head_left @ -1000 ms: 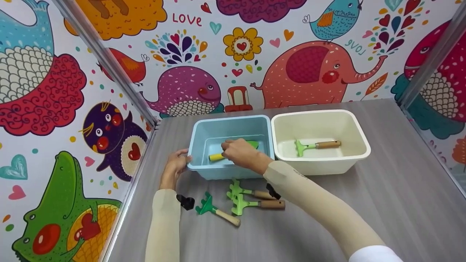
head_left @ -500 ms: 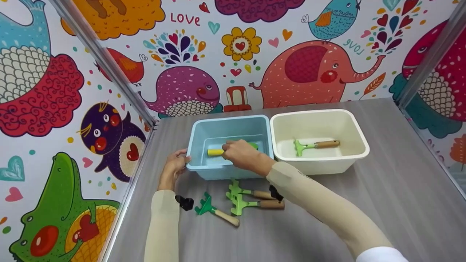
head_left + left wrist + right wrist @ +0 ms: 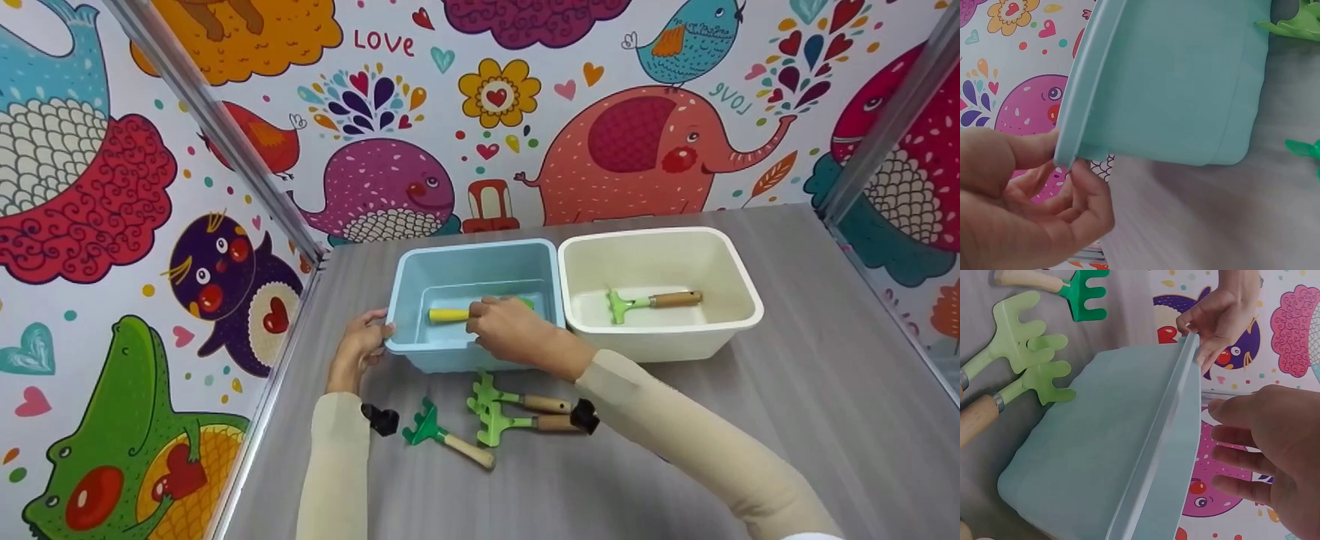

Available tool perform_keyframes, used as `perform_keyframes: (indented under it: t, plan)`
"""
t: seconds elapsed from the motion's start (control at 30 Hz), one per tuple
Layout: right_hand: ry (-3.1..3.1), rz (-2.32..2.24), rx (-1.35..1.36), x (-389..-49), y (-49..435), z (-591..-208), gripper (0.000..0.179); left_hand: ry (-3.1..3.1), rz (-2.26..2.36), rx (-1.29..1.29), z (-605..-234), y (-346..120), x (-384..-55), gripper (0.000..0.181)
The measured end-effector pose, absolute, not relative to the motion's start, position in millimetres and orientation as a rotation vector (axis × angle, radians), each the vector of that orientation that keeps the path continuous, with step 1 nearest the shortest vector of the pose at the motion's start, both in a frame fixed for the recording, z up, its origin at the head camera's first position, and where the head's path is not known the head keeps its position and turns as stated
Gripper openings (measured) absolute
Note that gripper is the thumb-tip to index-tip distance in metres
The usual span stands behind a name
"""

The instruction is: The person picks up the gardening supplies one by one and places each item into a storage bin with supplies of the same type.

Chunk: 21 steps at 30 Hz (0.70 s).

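Note:
My left hand (image 3: 358, 346) pinches the near left corner of the light blue bin's rim (image 3: 431, 348), thumb on one side and curled fingers on the other in the left wrist view. Inside that bin lies a small garden tool with a yellow handle (image 3: 448, 315) and a green head, mostly hidden behind my right hand (image 3: 516, 330). In the right wrist view, the right hand (image 3: 1283, 439) has its fingers extended and apart from the thumb, with nothing seen between them. It hovers over the bin, beside the yellow handle.
A cream bin (image 3: 660, 328) stands against the blue one and holds a light green hand rake (image 3: 645, 302). On the grey table (image 3: 810, 360) in front lie a dark green rake (image 3: 448, 437) and two light green rakes. Patterned walls (image 3: 495, 150) stand behind and at the sides.
My right hand has let go of the yellow-handled tool and shifted slightly right and nearer, showing more of the handle. The left hand has stayed on the rim.

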State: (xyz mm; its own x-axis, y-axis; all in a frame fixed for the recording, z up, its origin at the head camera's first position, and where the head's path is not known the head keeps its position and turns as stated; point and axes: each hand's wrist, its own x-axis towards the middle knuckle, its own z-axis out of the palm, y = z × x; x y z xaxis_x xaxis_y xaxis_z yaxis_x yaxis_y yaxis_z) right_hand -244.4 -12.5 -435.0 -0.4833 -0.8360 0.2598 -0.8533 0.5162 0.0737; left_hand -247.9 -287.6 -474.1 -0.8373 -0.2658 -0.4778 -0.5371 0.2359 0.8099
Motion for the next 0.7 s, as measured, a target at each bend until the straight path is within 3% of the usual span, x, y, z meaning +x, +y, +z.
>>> perform_keyframes:
  t: [0.7]
  plan:
    - [-2.489, 0.548, 1.306, -215, 40, -430, 0.026, 2.261, 1.641, -0.71, -474, -288, -247, 0.05]
